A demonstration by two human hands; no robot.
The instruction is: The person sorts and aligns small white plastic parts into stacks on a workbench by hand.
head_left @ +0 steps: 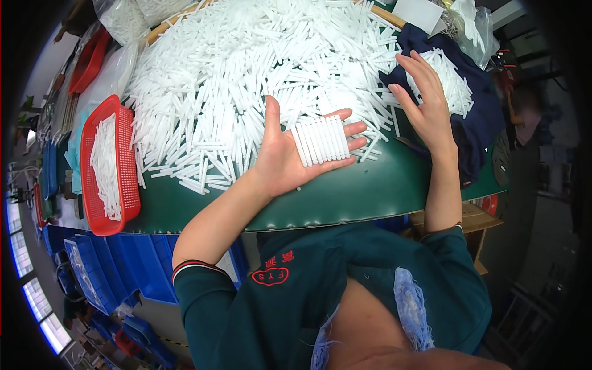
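Note:
My left hand is palm up over the near edge of the pile, thumb out and fingers stretched. Across its palm and fingers rests a side-by-side row of short white plastic sticks. My right hand is raised to the right, fingers apart and curved, with nothing visible in it. Behind that hand, more white sticks lie on a dark blue cloth. A large loose pile of the same sticks spreads over the green tabletop beyond my left hand.
At the left edge of the table stands a red plastic basket with white sticks in it. Clear plastic bags are at the back left. Blue bins sit below the table on the left, and a cardboard box is under the right side.

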